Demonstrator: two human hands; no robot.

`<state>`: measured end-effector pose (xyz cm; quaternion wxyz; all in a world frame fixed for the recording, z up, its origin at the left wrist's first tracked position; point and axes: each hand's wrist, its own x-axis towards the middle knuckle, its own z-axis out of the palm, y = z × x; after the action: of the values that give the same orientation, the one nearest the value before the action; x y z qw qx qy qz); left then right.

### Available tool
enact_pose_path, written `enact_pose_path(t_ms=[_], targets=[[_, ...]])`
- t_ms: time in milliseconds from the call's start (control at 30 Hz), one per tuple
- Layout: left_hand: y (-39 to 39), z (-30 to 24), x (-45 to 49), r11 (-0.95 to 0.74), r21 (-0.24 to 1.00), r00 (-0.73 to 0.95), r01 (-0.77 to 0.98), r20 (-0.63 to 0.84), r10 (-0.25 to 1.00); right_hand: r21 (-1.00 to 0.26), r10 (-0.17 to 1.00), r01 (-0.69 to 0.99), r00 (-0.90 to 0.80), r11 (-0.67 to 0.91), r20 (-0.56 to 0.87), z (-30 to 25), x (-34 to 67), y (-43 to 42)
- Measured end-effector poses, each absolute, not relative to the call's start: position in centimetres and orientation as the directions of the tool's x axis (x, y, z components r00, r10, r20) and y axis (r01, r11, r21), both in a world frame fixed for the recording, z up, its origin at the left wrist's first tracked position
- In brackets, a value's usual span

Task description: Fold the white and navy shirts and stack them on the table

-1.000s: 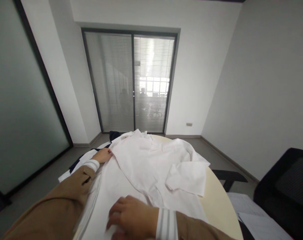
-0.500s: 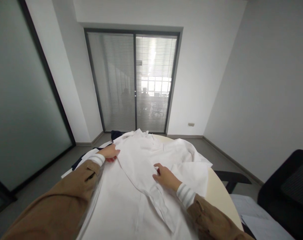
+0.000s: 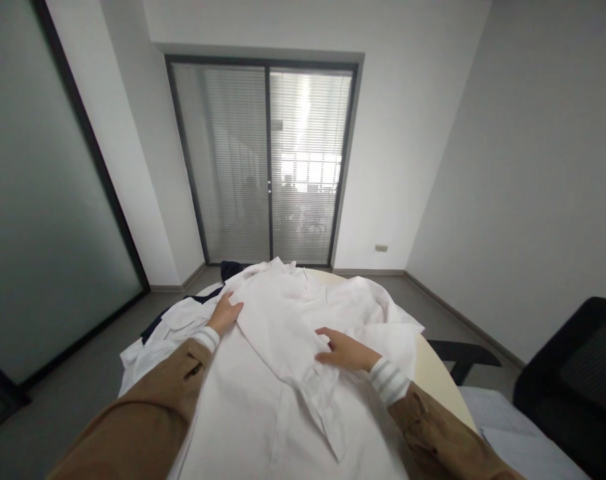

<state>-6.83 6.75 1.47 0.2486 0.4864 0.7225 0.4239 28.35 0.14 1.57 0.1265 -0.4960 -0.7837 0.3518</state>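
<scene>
A white shirt [image 3: 263,333] lies spread over a round cream table [image 3: 435,373], with one sleeve [image 3: 315,393] folded diagonally across its body. My left hand [image 3: 225,315] rests on the shirt's left edge near the shoulder, thumb and forefinger apart; its other fingers are partly hidden. My right hand [image 3: 350,350] lies over the folded sleeve, thumb and forefinger spread apart, touching the fabric. Both hands come out of brown sleeves with striped cuffs.
More white clothing [image 3: 180,320] and dark navy fabric [image 3: 155,325] lie at the table's left. At right stands a black chair [image 3: 577,380] with an armrest [image 3: 465,353], white sheets or cloth [image 3: 513,427] beside it. Glass doors with blinds [image 3: 263,167] are behind the table.
My left hand has shifted slightly and turned, its fingertips coming off the shirt's edge onto the fabric. My right hand has moved a little right. More white clothing shows at left.
</scene>
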Motion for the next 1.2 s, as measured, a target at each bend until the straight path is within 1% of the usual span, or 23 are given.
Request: enact_pose_path(t_ms=[67, 133, 167, 233, 333, 433, 567, 633, 700, 733, 767, 867, 933, 1000, 1067, 1133, 1200], targets=[[6.4, 1.3, -6.8, 0.182, 0.862, -0.386, 0.473, 0.017, 0.922, -0.559, 0.933, 0.789, -0.353, 0.253, -0.075, 1.7, 28.7, 0.5], [6.2, 1.4, -7.0, 0.201, 0.859, -0.359, 0.470, -0.022, 0.933, -0.480, 0.945, 0.842, -0.318, 0.245, -0.076, 1.7, 29.0, 0.8], [6.2, 1.6, -7.1, 0.210, 0.854, -0.349, 0.476, -0.035, 0.936, -0.466, 0.934, 0.846, -0.343, 0.260, -0.102, 1.7, 29.1, 0.9], [6.4, 2.0, -7.4, 0.227, 0.832, -0.337, 0.506, -0.052, 0.940, -0.480, 0.889, 0.819, -0.431, 0.314, -0.153, 1.6, 29.1, 0.8], [7.0, 2.5, -8.1, 0.241, 0.763, -0.330, 0.600, -0.039, 0.943, -0.530, 0.820, 0.747, -0.551, 0.401, -0.156, 2.0, 29.0, 0.3], [7.2, 2.9, -8.6, 0.211, 0.662, -0.324, 0.719, 0.050, 0.945, -0.520, 0.792, 0.722, -0.596, 0.456, -0.133, 3.2, 29.1, -0.3], [6.6, 3.3, -8.4, 0.181, 0.544, -0.332, 0.819, 0.193, 0.923, -0.383, 0.838, 0.802, -0.534, 0.459, -0.114, 4.8, 30.9, -0.2], [6.2, 3.5, -7.7, 0.150, 0.457, -0.299, 0.877, 0.276, 0.913, -0.327, 0.854, 0.839, -0.499, 0.434, -0.147, 4.9, 32.5, 0.1], [5.9, 3.7, -6.4, 0.069, 0.345, -0.181, 0.936, 0.307, 0.934, -0.303, 0.858, 0.864, -0.471, 0.401, -0.208, 4.4, 34.0, 0.4], [5.9, 3.7, -5.6, 0.015, 0.298, -0.105, 0.955, 0.288, 0.952, -0.304, 0.853, 0.866, -0.470, 0.396, -0.226, 4.1, 34.5, 0.5], [5.8, 3.7, -4.7, -0.041, 0.276, -0.029, 0.960, 0.245, 0.969, -0.312, 0.846, 0.860, -0.480, 0.403, -0.231, 3.7, 35.0, 0.7], [5.2, 3.4, -1.5, -0.192, 0.289, 0.171, 0.938, 0.098, 0.981, -0.330, 0.854, 0.849, -0.486, 0.411, -0.185, 3.4, 35.5, 0.7], [4.1, 3.1, 0.6, -0.306, 0.305, 0.312, 0.902, 0.029, 0.950, -0.283, 0.900, 0.886, -0.416, 0.368, -0.131, 4.3, 35.4, 0.5], [2.6, 2.8, 2.5, -0.440, 0.325, 0.469, 0.837, -0.013, 0.883, -0.186, 0.954, 0.940, -0.299, 0.287, -0.038, 6.0, 35.3, 0.4], [0.9, 2.5, 4.1, -0.593, 0.350, 0.649, 0.725, -0.058, 0.759, -0.102, 0.978, 0.975, -0.186, 0.195, 0.092, 8.1, 35.1, 0.2], [-0.6, 2.1, 5.5, -0.692, 0.369, 0.764, 0.620, -0.082, 0.640, -0.090, 0.969, 0.988, -0.099, 0.122, 0.225, 10.2, 34.6, -0.1], [-1.7, 1.5, 6.5, -0.752, 0.347, 0.818, 0.561, -0.093, 0.568, -0.118, 0.932, 0.988, -0.055, 0.104, 0.359, 11.9, 33.8, -0.5]])
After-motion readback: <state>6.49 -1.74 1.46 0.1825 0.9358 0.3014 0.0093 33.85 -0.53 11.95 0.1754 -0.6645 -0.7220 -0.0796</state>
